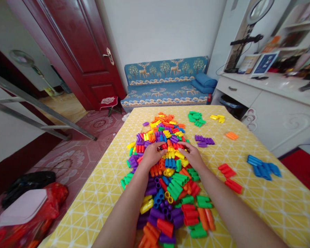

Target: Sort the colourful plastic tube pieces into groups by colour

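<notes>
A long heap of colourful plastic tube-shaped building blocks (175, 189) runs down the middle of the table. My left hand (153, 155) is over the heap, its thumb and forefinger closed around a red tube block (164, 146). Facing it, my right hand (193, 156) has its thumb and forefinger at another red tube block (179, 146). Between the hands lie orange and yellow blocks (171, 151), with a blue block (170, 163) just below. Fingers hide part of both red pieces.
Sorted by colour right of the heap are green (196, 118), yellow (217, 118), purple (204, 141), orange (231, 135), red (229, 177) and blue blocks (263, 167). A yellow patterned cloth (100, 196) covers the table. Beyond stand a blue sofa (165, 89) and a white cabinet (281, 106).
</notes>
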`<move>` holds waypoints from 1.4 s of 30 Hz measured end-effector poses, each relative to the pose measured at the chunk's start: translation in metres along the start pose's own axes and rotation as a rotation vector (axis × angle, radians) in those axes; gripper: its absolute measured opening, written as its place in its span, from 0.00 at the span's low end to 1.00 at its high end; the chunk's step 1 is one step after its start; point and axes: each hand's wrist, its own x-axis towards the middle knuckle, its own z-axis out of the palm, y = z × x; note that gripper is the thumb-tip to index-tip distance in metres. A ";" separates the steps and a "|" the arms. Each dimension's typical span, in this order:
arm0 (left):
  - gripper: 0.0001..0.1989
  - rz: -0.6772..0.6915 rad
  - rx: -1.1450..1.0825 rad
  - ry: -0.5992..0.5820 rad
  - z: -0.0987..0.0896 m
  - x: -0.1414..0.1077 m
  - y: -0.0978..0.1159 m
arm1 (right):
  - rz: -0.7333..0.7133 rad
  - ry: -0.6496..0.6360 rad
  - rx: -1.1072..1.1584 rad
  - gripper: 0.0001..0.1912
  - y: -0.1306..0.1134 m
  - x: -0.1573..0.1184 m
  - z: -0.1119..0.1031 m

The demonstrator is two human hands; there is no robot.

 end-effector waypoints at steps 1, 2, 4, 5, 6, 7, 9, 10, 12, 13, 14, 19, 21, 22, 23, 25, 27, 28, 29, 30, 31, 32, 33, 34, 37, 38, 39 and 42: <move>0.21 0.000 -0.001 -0.002 0.000 0.000 0.000 | -0.001 0.000 -0.004 0.20 0.000 0.000 0.000; 0.21 0.001 -0.005 -0.003 0.000 0.000 -0.001 | -0.002 0.001 -0.009 0.20 -0.001 0.000 0.000; 0.22 0.003 -0.017 -0.007 0.001 0.001 -0.002 | -0.006 0.003 -0.019 0.20 -0.002 0.000 0.001; 0.22 0.004 -0.023 -0.008 0.002 0.001 -0.003 | -0.007 0.003 -0.023 0.20 -0.003 0.000 0.001; 0.22 0.004 -0.026 -0.006 0.002 0.002 -0.003 | -0.008 0.003 -0.028 0.20 -0.003 0.000 0.001; 0.22 0.002 -0.027 -0.005 0.003 0.002 -0.004 | -0.008 0.005 -0.032 0.20 -0.002 0.001 0.001; 0.22 0.000 -0.027 -0.006 0.003 0.002 -0.005 | -0.008 0.006 -0.031 0.20 -0.001 0.001 0.001; 0.22 0.001 -0.027 -0.007 0.004 0.002 -0.006 | -0.007 0.004 -0.026 0.20 0.000 0.001 0.001; 0.22 0.006 -0.026 -0.007 0.004 0.002 -0.006 | -0.005 0.000 -0.011 0.21 0.002 0.001 0.001; 0.21 0.008 -0.026 -0.006 0.004 0.002 -0.006 | -0.003 -0.001 -0.004 0.21 0.003 0.001 0.001; 0.21 0.008 -0.023 -0.003 0.004 0.002 -0.005 | -0.002 -0.002 0.000 0.21 0.003 0.001 0.001; 0.21 -0.003 -0.009 -0.004 0.002 0.001 -0.002 | -0.001 0.011 0.000 0.20 0.001 0.001 0.001; 0.21 -0.014 -0.005 0.004 0.002 0.001 0.000 | -0.009 0.016 -0.005 0.20 0.000 0.001 0.001; 0.21 -0.019 -0.002 0.010 0.002 0.001 0.001 | -0.012 0.013 -0.007 0.19 0.001 0.001 0.001; 0.21 -0.023 0.002 0.017 0.002 0.001 0.002 | -0.014 0.012 -0.008 0.20 0.001 0.001 0.001; 0.20 -0.022 0.008 0.024 0.002 0.001 0.003 | -0.015 0.009 -0.009 0.20 0.002 0.001 0.001; 0.20 -0.014 0.014 0.027 0.003 0.001 0.002 | -0.012 0.010 -0.007 0.20 0.003 0.001 0.001; 0.20 -0.010 0.018 0.030 0.003 0.002 0.002 | -0.010 0.014 -0.006 0.20 0.004 0.001 0.001; 0.19 -0.008 0.021 0.033 0.004 0.002 0.001 | -0.010 0.016 -0.005 0.20 0.004 0.001 0.001; 0.19 -0.007 0.023 0.036 0.004 0.002 0.001 | -0.009 0.019 -0.005 0.21 0.004 0.002 0.001; 0.19 -0.009 0.021 0.039 0.005 0.002 0.000 | -0.010 0.021 -0.005 0.21 0.004 0.002 0.002; 0.19 -0.011 0.017 0.042 0.005 0.002 0.000 | -0.011 0.023 -0.005 0.21 0.004 0.002 0.002; 0.19 -0.014 0.012 0.043 0.005 0.002 0.000 | -0.013 0.025 -0.006 0.21 0.004 0.002 0.002; 0.19 -0.016 0.008 0.043 0.005 0.002 0.000 | -0.014 0.029 -0.006 0.20 0.003 0.002 0.002; 0.18 -0.018 0.005 0.047 0.005 0.002 0.000 | -0.019 0.047 -0.018 0.19 0.002 0.003 0.004; 0.18 -0.018 0.004 0.048 0.005 0.002 -0.001 | -0.020 0.051 -0.024 0.19 0.002 0.003 0.004; 0.18 -0.017 0.000 0.048 0.005 0.002 -0.001 | -0.019 0.054 -0.028 0.19 0.002 0.003 0.005; 0.19 -0.011 -0.022 0.045 0.006 0.002 -0.002 | -0.013 0.060 -0.032 0.19 0.002 0.003 0.006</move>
